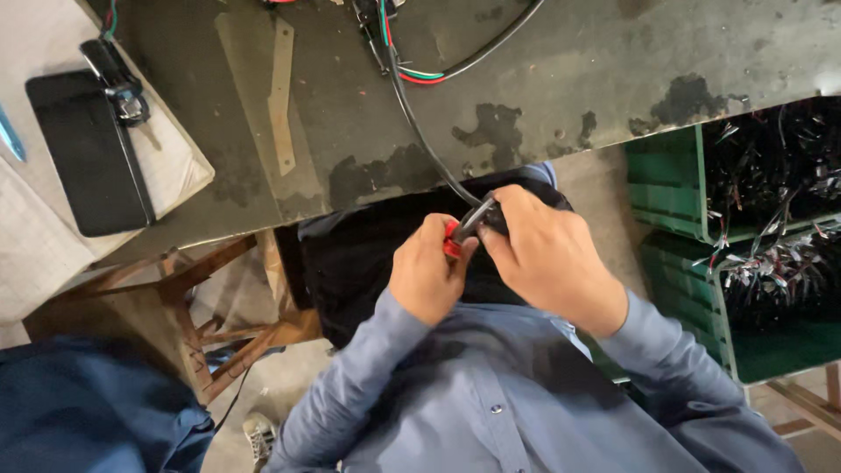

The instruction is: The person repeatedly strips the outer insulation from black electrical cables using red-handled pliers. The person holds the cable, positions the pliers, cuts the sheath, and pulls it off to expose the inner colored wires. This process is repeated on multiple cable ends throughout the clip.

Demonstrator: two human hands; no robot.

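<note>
A: What is in the middle?

B: A small red part (451,240) with a black cable (420,131) going into it. It sits just in front of the person's tummy, below the edge of the table (569,79).

A: Who holds it?

B: Both hands. The left hand (427,278) is curled up tight and pinches the red part with thumb and fingers. The right hand (547,254) is closed around the black cable, right beside the red part. The two hands touch.

A: Where does the cable go?

B: Up onto the dark, worn table, to some red and green wires (420,75).

A: What else is near?

B: Green bins (670,180) full of black wires on the right. A black flat case (88,153) on the left. A wooden stool (210,307) under the table.
</note>
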